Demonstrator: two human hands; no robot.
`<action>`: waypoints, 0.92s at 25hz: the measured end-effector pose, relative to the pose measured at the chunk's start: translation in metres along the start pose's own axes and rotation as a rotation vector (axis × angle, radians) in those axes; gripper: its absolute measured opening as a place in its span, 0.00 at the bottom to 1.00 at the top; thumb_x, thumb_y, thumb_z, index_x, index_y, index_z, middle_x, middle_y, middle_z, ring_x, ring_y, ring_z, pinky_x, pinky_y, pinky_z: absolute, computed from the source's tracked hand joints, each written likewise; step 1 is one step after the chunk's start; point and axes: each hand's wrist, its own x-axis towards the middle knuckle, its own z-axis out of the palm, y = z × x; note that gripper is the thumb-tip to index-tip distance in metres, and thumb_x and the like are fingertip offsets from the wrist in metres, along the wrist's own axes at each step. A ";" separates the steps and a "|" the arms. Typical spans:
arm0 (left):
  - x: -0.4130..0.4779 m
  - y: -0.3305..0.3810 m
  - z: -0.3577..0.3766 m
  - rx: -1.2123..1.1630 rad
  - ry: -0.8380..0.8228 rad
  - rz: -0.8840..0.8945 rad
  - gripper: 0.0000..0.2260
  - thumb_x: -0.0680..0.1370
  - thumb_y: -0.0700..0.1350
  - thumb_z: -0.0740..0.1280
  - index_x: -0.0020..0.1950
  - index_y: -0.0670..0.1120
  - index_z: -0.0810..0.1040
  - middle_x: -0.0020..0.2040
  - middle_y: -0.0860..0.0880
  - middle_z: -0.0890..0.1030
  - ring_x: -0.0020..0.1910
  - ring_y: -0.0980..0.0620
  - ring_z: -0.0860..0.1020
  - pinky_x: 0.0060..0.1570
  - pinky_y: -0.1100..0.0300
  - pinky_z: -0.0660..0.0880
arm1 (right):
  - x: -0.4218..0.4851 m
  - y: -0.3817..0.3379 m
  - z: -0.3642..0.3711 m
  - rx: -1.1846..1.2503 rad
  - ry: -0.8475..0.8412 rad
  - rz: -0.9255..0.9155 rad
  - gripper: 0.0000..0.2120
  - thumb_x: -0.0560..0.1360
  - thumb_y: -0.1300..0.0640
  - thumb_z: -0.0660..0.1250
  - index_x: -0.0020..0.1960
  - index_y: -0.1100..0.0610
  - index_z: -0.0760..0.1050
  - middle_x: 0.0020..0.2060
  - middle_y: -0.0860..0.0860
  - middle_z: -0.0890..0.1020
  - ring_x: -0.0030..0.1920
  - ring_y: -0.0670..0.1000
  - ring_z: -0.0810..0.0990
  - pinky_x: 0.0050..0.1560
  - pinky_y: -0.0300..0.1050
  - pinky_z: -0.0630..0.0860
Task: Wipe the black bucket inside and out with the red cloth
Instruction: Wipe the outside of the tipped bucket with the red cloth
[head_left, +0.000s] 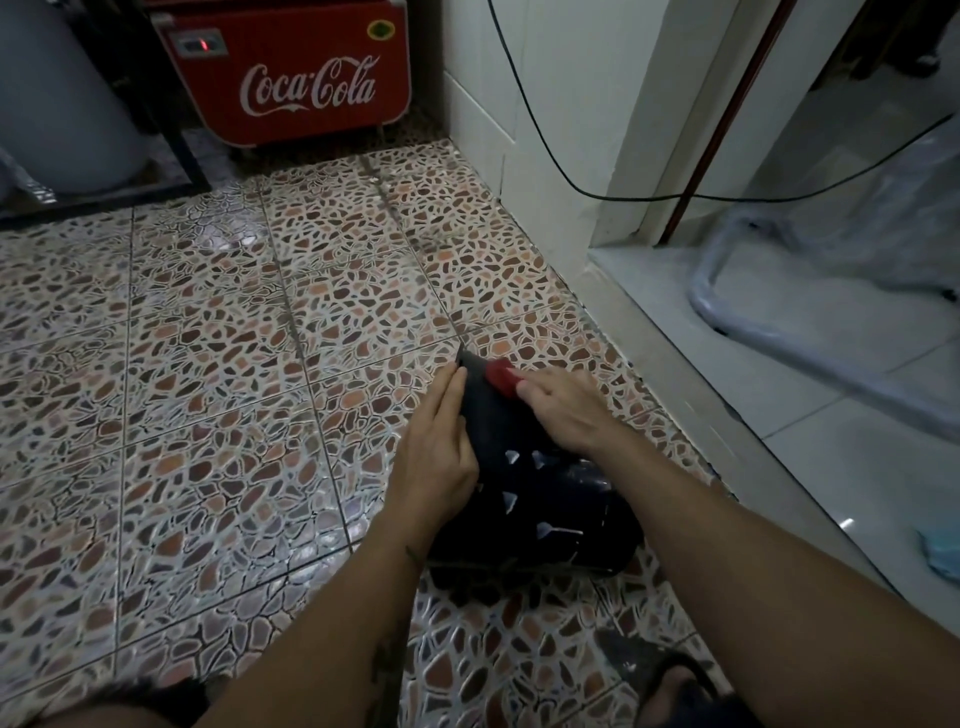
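Observation:
The black bucket (524, 493) lies on its side on the patterned floor, its base pointing away from me, with pale paint flecks on its wall. My left hand (436, 447) lies flat against the bucket's left side and steadies it. My right hand (563, 410) presses the red cloth (501, 378) onto the outside of the bucket near its far end. Only a small bunch of the cloth shows beyond my fingertips. The bucket's opening faces toward me and is hidden by my forearms.
A red Coca-Cola cooler (291, 67) stands at the back. A white wall corner (519, 130) with a black cable (571, 176) is to the right. A raised grey step (727, 374) and plastic-wrapped items (831, 270) lie beyond it. My sandalled foot (680, 686) is at bottom right.

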 end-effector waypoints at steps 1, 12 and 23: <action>0.000 0.003 0.001 -0.018 -0.002 -0.012 0.24 0.82 0.41 0.55 0.79 0.48 0.60 0.79 0.52 0.59 0.77 0.56 0.58 0.74 0.57 0.57 | 0.001 0.013 -0.003 -0.020 0.009 0.062 0.24 0.78 0.38 0.44 0.58 0.42 0.76 0.55 0.50 0.79 0.58 0.56 0.70 0.63 0.59 0.64; 0.041 0.032 0.012 -0.271 0.029 -0.375 0.22 0.81 0.40 0.57 0.76 0.50 0.67 0.74 0.49 0.70 0.72 0.49 0.67 0.72 0.49 0.63 | -0.052 -0.002 0.024 0.085 0.096 -0.138 0.29 0.78 0.43 0.48 0.79 0.43 0.61 0.80 0.49 0.60 0.80 0.52 0.53 0.78 0.59 0.47; -0.026 0.020 0.004 -0.081 0.005 -0.084 0.29 0.80 0.46 0.59 0.80 0.53 0.53 0.80 0.54 0.57 0.77 0.59 0.54 0.74 0.57 0.55 | -0.045 0.077 0.011 -0.025 0.171 0.318 0.26 0.83 0.44 0.44 0.80 0.45 0.55 0.82 0.49 0.54 0.81 0.55 0.46 0.78 0.62 0.42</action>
